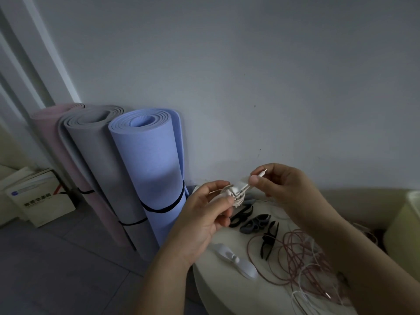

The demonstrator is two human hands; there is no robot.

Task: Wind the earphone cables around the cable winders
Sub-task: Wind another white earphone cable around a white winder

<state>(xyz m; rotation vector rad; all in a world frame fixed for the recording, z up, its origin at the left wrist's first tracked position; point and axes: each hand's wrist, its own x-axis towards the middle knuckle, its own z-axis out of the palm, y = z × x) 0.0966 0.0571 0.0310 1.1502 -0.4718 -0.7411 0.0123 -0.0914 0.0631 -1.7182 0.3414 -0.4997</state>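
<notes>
Forearms come up from the bottom edge, the right one crossing over a loose heap of cable, and both meet above the far end of the pale surface (pixel 227 292). Fingers (pixel 223 201) of the left hand (pixel 204 214) are curled round a white winder (pixel 236 189), thumb pressed against its side. The white earphone cable (pixel 238 200) is already coiled about it in many turns. Fingers (pixel 259 180) of the right hand (pixel 284 187) pinch the plug (pixel 262 173) at the cable's free end. Its metal tip pokes up past the thumb, just beside the winder, and only a short tail runs between the two.

To my eye the winding of this set is all but done, and the step in hand is securing the end. The next move calls for tucking that tail and plug into a slot or under a turn, with the left grip firm so the coil does not spring loose. Whether the winder has such a slot I cannot tell.

Below the hands, on the surface, lie a few black winders (pixel 269 242) and a spare white winder (pixel 236 260) nearer the edge. Beside them is a tangle of reddish cable (pixel 300 258) with a thin white cable (pixel 304 296) through it, none of it wound. Rolled mats (pixel 150 169) stand against the wall on the left.
</notes>
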